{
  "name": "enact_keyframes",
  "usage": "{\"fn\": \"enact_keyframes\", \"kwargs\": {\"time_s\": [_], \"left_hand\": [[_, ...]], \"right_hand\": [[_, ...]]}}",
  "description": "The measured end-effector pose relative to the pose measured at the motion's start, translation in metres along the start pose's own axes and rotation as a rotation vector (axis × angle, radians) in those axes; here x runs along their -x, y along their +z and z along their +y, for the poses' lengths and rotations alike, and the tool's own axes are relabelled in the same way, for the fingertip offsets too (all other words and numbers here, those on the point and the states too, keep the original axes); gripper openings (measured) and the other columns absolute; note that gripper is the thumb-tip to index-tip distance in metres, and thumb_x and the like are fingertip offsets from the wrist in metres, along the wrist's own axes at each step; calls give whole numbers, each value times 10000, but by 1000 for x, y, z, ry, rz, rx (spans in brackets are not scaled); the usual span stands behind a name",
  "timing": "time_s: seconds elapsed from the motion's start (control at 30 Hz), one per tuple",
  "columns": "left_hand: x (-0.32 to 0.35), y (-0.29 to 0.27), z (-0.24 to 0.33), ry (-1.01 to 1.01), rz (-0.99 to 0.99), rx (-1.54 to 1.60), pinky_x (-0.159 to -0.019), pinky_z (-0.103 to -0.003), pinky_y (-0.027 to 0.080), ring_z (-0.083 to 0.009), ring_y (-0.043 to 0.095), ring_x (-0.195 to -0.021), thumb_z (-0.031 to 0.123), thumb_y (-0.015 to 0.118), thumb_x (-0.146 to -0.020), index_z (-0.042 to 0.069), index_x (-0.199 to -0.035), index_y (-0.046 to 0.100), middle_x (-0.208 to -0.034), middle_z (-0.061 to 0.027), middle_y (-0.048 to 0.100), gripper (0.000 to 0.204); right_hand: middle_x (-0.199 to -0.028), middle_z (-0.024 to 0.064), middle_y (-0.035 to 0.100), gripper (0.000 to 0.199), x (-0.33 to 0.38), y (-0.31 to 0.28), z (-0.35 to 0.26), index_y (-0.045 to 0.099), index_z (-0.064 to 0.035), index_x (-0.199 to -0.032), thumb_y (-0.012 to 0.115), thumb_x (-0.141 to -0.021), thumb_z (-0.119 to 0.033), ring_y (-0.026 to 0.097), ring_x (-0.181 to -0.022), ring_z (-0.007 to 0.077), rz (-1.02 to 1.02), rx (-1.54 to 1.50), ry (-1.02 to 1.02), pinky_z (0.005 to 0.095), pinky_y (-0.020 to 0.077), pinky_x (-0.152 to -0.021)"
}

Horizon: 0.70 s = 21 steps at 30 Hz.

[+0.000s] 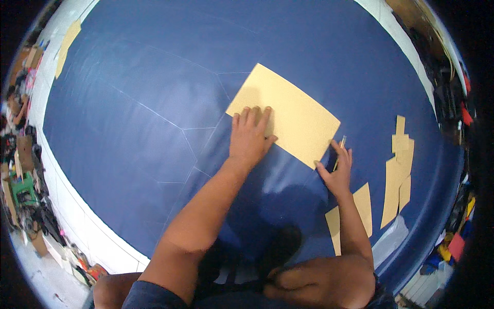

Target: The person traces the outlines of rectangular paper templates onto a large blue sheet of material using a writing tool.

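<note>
A small tan pattern piece (67, 44) is lying at the far left edge of the worktop (77, 206), which is carrying a big dark blue sheet (128, 103) marked with pale chalk lines. Near the sheet's middle, the left hand (249, 139) is pressing flat, fingers (252, 116) spread open, on the near left corner of a tan cardboard template (288, 116). The right hand (337, 172) is pinching a thin marking stick (339, 149) against the template's right edge, while more tan pieces (399, 175) are lying toward the right edge.
</note>
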<state>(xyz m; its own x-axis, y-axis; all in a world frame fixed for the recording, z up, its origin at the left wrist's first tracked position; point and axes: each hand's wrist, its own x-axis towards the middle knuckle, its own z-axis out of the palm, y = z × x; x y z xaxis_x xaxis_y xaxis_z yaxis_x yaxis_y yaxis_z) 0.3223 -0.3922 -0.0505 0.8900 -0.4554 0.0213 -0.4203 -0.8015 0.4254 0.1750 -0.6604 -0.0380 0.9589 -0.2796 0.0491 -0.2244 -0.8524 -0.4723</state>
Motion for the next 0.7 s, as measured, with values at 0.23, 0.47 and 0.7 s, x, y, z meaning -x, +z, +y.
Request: {"fn": "enact_keyframes", "kwargs": {"time_s": [0.23,0.47,0.7], "left_hand": [[-29,-18,17,-180,-330,-70,-1107,-637,358,-399,362,-1427,399,845,-766,185,-1510,445,-1536,-187,377,871],[-42,-12,28,-251,-358,-67,-1119,-706,323,-468,194,-1528,248,763,-828,157,-1511,398,-1657,-234,172,779],[-47,-20,31,-257,-394,-66,-1125,-722,302,-470,168,-1535,201,563,-989,165,-1588,324,-1672,-220,149,647]], "right_hand": [[-1140,153,705,422,-108,-9,-43,530,18,-1404,453,-1104,-268,674,-1015,221,91,-428,32,341,507,-952],[-1017,90,723,347,-200,42,-136,673,-10,-1230,540,-1070,-289,671,-936,153,-173,-623,-94,307,531,-848],[-1010,81,681,308,-228,103,-155,646,5,-1195,591,-1058,-266,664,-896,131,-273,-603,7,298,574,-843]]}}
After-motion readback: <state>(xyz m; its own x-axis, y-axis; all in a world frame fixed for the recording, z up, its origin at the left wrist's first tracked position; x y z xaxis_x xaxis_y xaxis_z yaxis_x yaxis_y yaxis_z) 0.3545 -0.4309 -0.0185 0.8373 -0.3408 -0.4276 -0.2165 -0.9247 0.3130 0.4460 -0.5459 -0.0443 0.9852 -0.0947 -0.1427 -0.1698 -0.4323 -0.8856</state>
